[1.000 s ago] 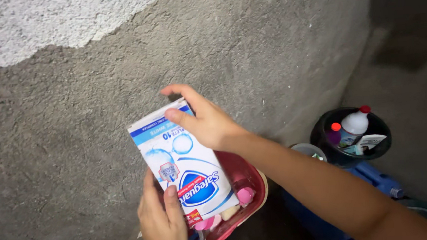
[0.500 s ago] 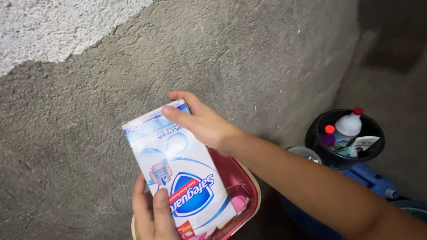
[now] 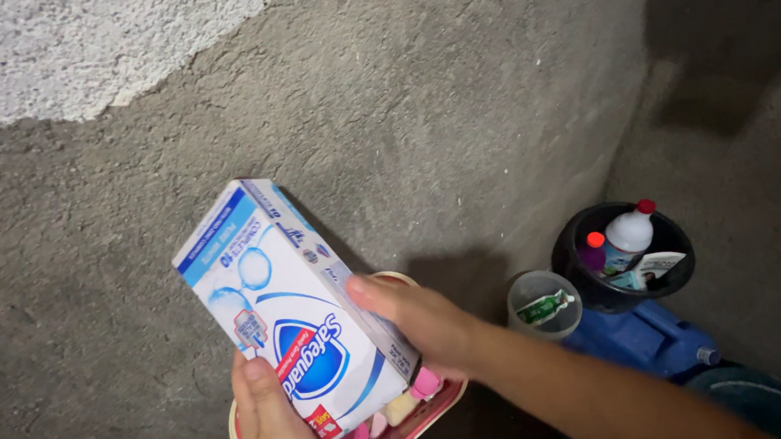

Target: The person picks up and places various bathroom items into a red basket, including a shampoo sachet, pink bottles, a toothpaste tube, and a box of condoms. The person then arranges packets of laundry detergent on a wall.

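Note:
I hold a white and blue cardboard box point(image 3: 282, 298) tilted, its top end pointing up and left, in front of a rough grey concrete wall. My left hand point(image 3: 267, 421) grips its lower end from below, thumb on the printed face. My right hand point(image 3: 419, 322) holds the box's right side edge near the lower end. Under the box sits a red plastic basket point(image 3: 420, 412) with pink-capped items point(image 3: 426, 385) inside, mostly hidden by the box and my hands.
To the right, a black bucket point(image 3: 626, 295) holds a white bottle with a red cap point(image 3: 628, 230) and a purple bottle with an orange cap. A small clear cup point(image 3: 545, 303) stands beside it. A blue container point(image 3: 642, 340) lies below.
My right hand slid from the box's top end down to its right side. The box tilted, top swinging left, showing its side panel. The view shifted slightly.

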